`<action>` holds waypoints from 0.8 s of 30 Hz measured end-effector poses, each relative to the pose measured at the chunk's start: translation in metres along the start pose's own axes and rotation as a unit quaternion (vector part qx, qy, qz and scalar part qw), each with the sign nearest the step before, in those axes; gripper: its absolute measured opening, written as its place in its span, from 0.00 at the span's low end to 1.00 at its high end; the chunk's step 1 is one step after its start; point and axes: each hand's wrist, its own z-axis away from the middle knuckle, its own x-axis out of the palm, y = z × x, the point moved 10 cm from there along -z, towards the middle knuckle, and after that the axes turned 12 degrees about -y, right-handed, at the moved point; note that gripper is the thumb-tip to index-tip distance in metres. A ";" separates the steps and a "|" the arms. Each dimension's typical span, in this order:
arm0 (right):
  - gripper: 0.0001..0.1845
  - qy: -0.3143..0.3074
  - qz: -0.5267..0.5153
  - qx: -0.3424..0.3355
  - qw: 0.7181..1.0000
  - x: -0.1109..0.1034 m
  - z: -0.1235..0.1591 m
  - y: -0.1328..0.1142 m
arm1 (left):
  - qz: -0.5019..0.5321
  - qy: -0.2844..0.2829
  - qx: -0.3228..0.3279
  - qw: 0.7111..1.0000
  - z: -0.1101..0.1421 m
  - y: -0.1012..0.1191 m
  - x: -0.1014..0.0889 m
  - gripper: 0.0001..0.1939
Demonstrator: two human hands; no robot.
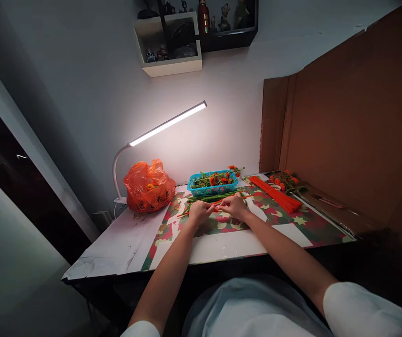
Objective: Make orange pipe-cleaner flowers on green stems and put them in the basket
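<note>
Both my hands meet over the patterned mat in the middle of the table. My left hand and my right hand pinch an orange pipe cleaner between their fingertips. Green stems lie just beyond the hands. Behind them stands a blue basket holding small orange flowers on green stems. A bundle of orange pipe cleaners lies to the right of my right hand.
An orange plastic bag sits at the left by a lit white desk lamp. More orange flowers lie at the back right. A tall cardboard sheet walls the right side. Shelves hang above.
</note>
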 end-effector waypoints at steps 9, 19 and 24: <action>0.20 0.029 0.168 -0.069 0.983 -0.002 0.005 -0.022 | 0.015 0.022 -0.022 0.999 -0.002 -0.007 0.000 0.28; 0.18 0.032 0.218 -0.106 0.970 0.000 0.010 -0.030 | 0.104 -0.025 -0.018 0.994 -0.007 -0.015 0.016 0.30; 0.19 0.031 0.223 -0.095 0.970 -0.002 0.009 -0.029 | 0.107 -0.011 -0.032 0.994 -0.006 -0.015 0.014 0.31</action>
